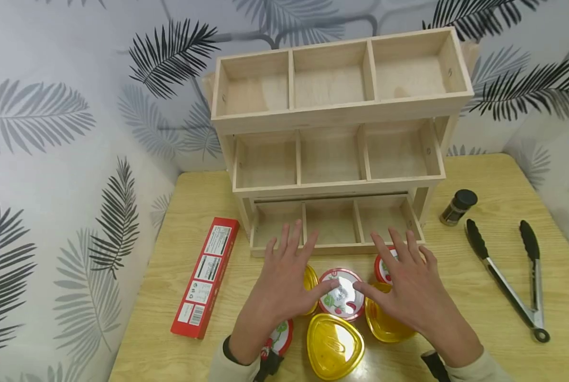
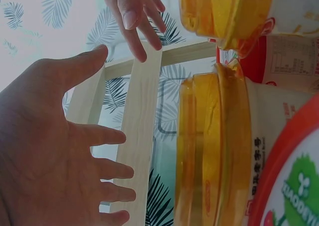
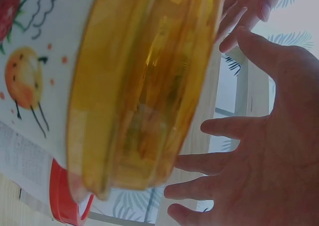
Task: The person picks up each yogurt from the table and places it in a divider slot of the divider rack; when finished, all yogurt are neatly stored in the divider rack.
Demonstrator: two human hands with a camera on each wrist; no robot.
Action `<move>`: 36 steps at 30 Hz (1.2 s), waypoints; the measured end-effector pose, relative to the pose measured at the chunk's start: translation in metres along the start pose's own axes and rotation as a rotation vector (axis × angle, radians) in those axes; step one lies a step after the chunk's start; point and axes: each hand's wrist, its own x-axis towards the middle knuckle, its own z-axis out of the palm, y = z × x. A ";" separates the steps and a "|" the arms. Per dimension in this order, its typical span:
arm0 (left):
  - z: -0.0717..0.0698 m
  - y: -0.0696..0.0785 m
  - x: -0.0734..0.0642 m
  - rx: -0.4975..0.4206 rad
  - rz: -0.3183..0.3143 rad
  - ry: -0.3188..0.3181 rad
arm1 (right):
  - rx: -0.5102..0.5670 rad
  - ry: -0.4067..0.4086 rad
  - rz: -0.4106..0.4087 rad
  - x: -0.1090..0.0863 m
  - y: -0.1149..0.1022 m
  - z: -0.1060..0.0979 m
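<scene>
Both hands hover over a group of lidded jars with fingers spread. My left hand (image 1: 281,284) is above the left jars, a yellow-lidded one (image 1: 310,281) partly hidden beneath it and a red-rimmed one (image 1: 282,338) by the wrist. My right hand (image 1: 413,289) covers part of another yellow-lidded jar (image 1: 383,318) and a red-rimmed jar (image 1: 382,269). Between the thumbs lies a clear, red-rimmed lid (image 1: 342,305). A yellow-lidded jar (image 1: 334,347) stands nearest the front. In the wrist views, neither palm grips anything, and white jar bodies (image 3: 40,71) carry printed fruit pictures.
Behind the jars stands a three-tier wooden rack (image 1: 336,183), each tier split into three compartments. At left lies a long red box (image 1: 205,278). On the right are a black-capped spice jar (image 1: 457,208) and spread metal tongs (image 1: 513,289) with black tips.
</scene>
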 end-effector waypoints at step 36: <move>-0.010 -0.191 0.042 -0.675 -0.203 0.317 | 0.114 0.173 -0.265 -0.063 0.025 0.018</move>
